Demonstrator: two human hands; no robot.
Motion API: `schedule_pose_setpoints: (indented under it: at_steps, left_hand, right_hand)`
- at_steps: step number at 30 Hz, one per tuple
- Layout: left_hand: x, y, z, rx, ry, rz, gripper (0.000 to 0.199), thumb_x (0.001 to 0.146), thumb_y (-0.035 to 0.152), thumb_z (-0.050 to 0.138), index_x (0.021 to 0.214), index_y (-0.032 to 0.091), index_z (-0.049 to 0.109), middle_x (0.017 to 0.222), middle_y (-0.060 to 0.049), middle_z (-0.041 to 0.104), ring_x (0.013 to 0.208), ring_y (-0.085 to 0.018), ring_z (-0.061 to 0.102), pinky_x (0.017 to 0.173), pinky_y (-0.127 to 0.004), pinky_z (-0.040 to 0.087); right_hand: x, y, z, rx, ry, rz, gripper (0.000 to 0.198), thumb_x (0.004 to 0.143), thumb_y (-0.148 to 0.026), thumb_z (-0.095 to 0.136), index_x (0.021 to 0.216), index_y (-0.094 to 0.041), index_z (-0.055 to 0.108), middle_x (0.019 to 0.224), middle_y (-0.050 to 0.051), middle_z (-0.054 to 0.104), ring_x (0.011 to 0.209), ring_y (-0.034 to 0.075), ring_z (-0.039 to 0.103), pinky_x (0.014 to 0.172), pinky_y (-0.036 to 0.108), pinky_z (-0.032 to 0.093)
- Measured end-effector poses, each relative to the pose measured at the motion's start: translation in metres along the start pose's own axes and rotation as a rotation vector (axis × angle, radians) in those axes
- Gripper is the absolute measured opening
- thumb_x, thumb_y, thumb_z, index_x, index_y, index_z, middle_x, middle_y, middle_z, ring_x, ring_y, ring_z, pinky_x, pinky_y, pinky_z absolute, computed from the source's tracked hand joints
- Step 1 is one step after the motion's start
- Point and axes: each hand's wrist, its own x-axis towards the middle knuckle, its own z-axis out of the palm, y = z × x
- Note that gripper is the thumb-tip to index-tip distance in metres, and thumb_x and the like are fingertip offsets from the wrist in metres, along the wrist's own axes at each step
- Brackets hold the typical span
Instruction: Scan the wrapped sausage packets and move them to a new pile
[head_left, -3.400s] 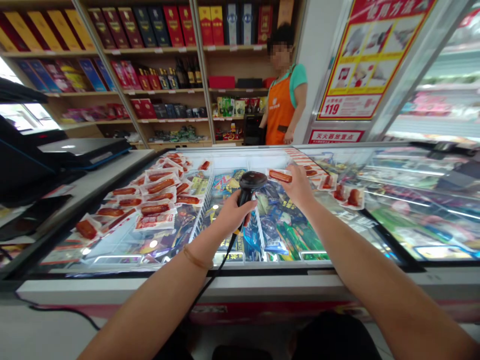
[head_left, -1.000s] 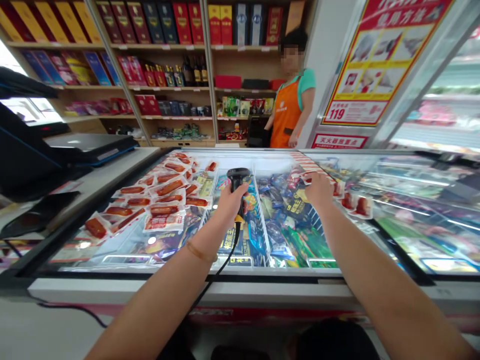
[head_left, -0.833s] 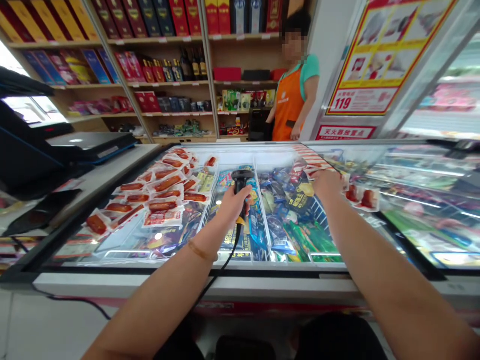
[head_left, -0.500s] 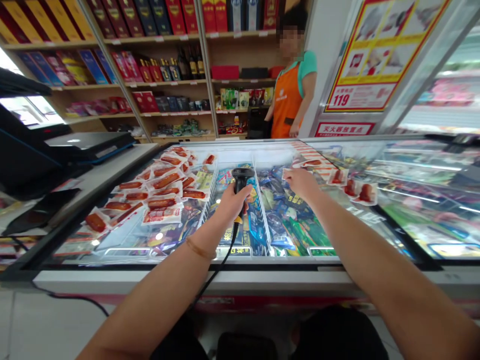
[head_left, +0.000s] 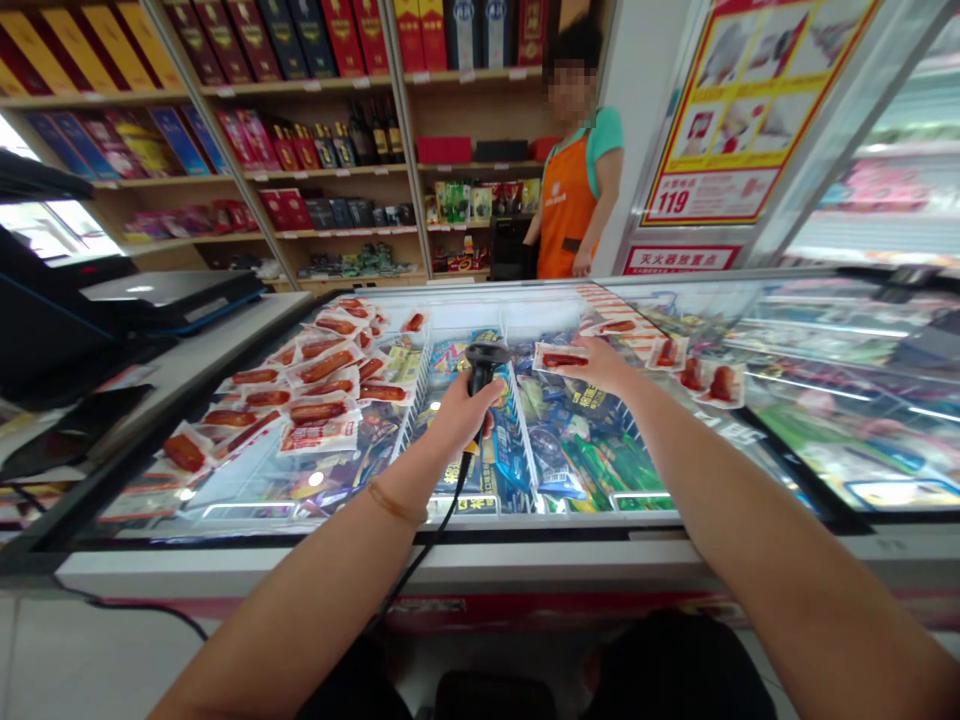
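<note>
My left hand (head_left: pixel 466 405) is wrapped round the handle of a black corded barcode scanner (head_left: pixel 486 356), held above the middle of the freezer's glass top. In my right hand (head_left: pixel 604 364) is a clear packet of sausage (head_left: pixel 562 359), pinched at its right end and lying roughly level. Many similar sausage packets (head_left: pixel 322 412) are spread over the glass on the left. A few more sausage packets (head_left: pixel 724 382) lie to the right, beyond my right wrist. Part of the scanner's grip is hidden by my fingers.
The chest freezer (head_left: pixel 450 565) holds bagged goods under glass, split by white wire dividers. A scale (head_left: pixel 172 300) stands on the left counter. Behind the freezer a person in an orange apron (head_left: pixel 564 215) stands by shelves (head_left: pixel 330 175). The scanner cable (head_left: pixel 420 555) hangs over the front edge.
My right hand has turned, bringing the sausage packet into plain view at its left. My left hand still holds the scanner in nearly the same place. The view has shifted slightly.
</note>
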Motion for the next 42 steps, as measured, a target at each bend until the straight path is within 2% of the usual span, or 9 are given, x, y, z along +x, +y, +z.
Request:
schedule_pose_setpoints:
  at_steps: [3,6,8,19,30,33,37,40,42]
  left_hand:
    - [-0.001,-0.001,-0.001,0.002,-0.042,0.029,0.027,0.077,0.037,0.07,0.09,0.019,0.055,0.063,0.003,0.058,0.036,-0.006,0.046,0.037,-0.021,0.033]
    - [-0.001,-0.004,-0.004,0.02,-0.118,0.082,0.032,0.077,0.04,0.069,0.097,0.019,0.056,0.061,0.004,0.058,0.036,-0.008,0.046,0.038,-0.022,0.034]
    - [0.0,-0.008,-0.007,0.049,-0.161,0.132,0.032,0.079,0.04,0.067,0.1,0.019,0.056,0.06,0.004,0.057,0.037,-0.009,0.047,0.04,-0.023,0.035]
    - [0.001,-0.015,-0.008,0.113,-0.224,0.178,0.025,0.081,0.038,0.062,0.098,0.02,0.055,0.056,0.004,0.055,0.037,-0.009,0.046,0.042,-0.023,0.035]
    - [0.003,-0.018,-0.01,0.121,-0.235,0.166,0.027,0.082,0.038,0.062,0.1,0.02,0.053,0.053,0.006,0.053,0.038,-0.01,0.047,0.043,-0.024,0.037]
    - [0.001,-0.014,-0.006,0.105,-0.201,0.141,0.025,0.08,0.038,0.064,0.093,0.021,0.052,0.05,0.007,0.051,0.036,-0.01,0.045,0.041,-0.023,0.037]
    - [0.001,0.005,-0.01,-0.013,-0.038,0.1,0.029,0.076,0.04,0.069,0.086,0.02,0.051,0.057,0.006,0.054,0.034,-0.007,0.044,0.037,-0.022,0.033]
    - [0.002,0.031,-0.032,-0.109,0.062,0.09,0.031,0.074,0.042,0.071,0.08,0.02,0.05,0.059,0.006,0.052,0.034,-0.007,0.045,0.035,-0.021,0.031]
    - [0.0,0.047,-0.057,-0.132,0.118,0.099,0.031,0.073,0.041,0.071,0.077,0.019,0.049,0.059,0.005,0.052,0.036,-0.007,0.046,0.035,-0.02,0.033]
  right_hand:
    - [0.001,-0.008,0.001,0.038,0.135,-0.062,0.042,0.069,-0.035,0.074,0.106,-0.019,0.063,0.105,0.009,0.067,0.099,0.029,0.062,0.088,0.04,0.048]
    - [0.001,-0.016,0.0,0.049,0.283,-0.085,0.033,0.072,-0.029,0.071,0.103,-0.02,0.063,0.102,0.009,0.064,0.102,0.029,0.059,0.091,0.041,0.047]
    - [0.001,-0.021,-0.001,0.064,0.327,-0.084,0.033,0.072,-0.028,0.071,0.103,-0.019,0.062,0.103,0.011,0.063,0.104,0.03,0.057,0.092,0.041,0.046]
    - [-0.005,-0.043,-0.012,0.141,0.415,-0.105,0.03,0.075,-0.028,0.069,0.101,-0.02,0.059,0.104,0.011,0.06,0.105,0.03,0.055,0.095,0.042,0.043]
    - [-0.002,-0.04,-0.007,0.19,0.456,-0.134,0.03,0.074,-0.031,0.071,0.1,-0.02,0.059,0.099,0.009,0.059,0.1,0.029,0.054,0.09,0.041,0.045]
    - [-0.003,-0.038,-0.005,0.186,0.444,-0.131,0.032,0.075,-0.029,0.069,0.104,-0.02,0.06,0.102,0.011,0.059,0.104,0.029,0.054,0.093,0.042,0.045]
    - [-0.002,-0.042,0.002,0.187,0.428,-0.075,0.035,0.078,-0.023,0.062,0.112,-0.017,0.06,0.108,0.013,0.058,0.107,0.029,0.054,0.098,0.044,0.043]
    - [0.007,-0.064,0.005,0.204,0.402,-0.066,0.04,0.08,-0.024,0.061,0.119,-0.015,0.059,0.111,0.015,0.059,0.11,0.03,0.054,0.101,0.046,0.042]
    - [0.017,-0.092,0.005,0.232,0.37,-0.134,0.042,0.08,-0.026,0.062,0.121,-0.016,0.059,0.114,0.014,0.059,0.112,0.029,0.054,0.103,0.046,0.041]
